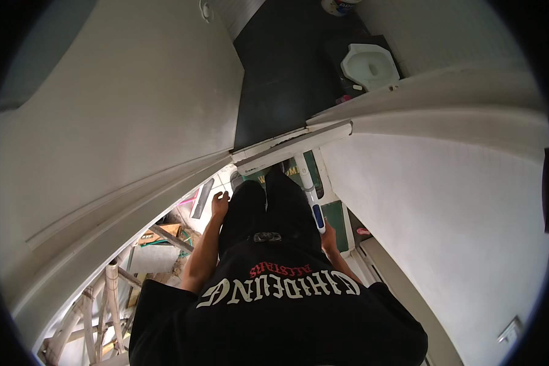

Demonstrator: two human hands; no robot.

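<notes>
At the doorway, tool (304,174): white, T-shaped, exact kind uncertain; wide head (295,148) before the knees, handle (310,190) just beside the right leg.
Right hand (327,235): at the handle's near end, apparently gripping it; fingers partly hidden.
Long axes: handle runs away from the right hand, leaning slightly left; head lies crosswise, its right end set farther out than its left.
Pointing: head end toward the dark floor (286,73) beyond the doorway; blue panel (318,215) near the hand faces up.
Floor contact: cannot tell whether the head rests or hangs.
Handling, my judgement: head looks broad for the gap, so a firm grip, wrist straight, head steered slowly and square past the frame would serve best; a careless twist could knock either end.
Left hand (221,202): empty, fingers loosely bent, beside the left leg.
Mat (291,171): green with yellow lettering, partly behind legs and handle.
Left door (158,73): pale, standing along the dark floor.
Squat toilet (370,68): white, beyond, to the right; bucket (340,6) farther off.
Lower left: wooden poles (111,293), leaning among clutter.
</notes>
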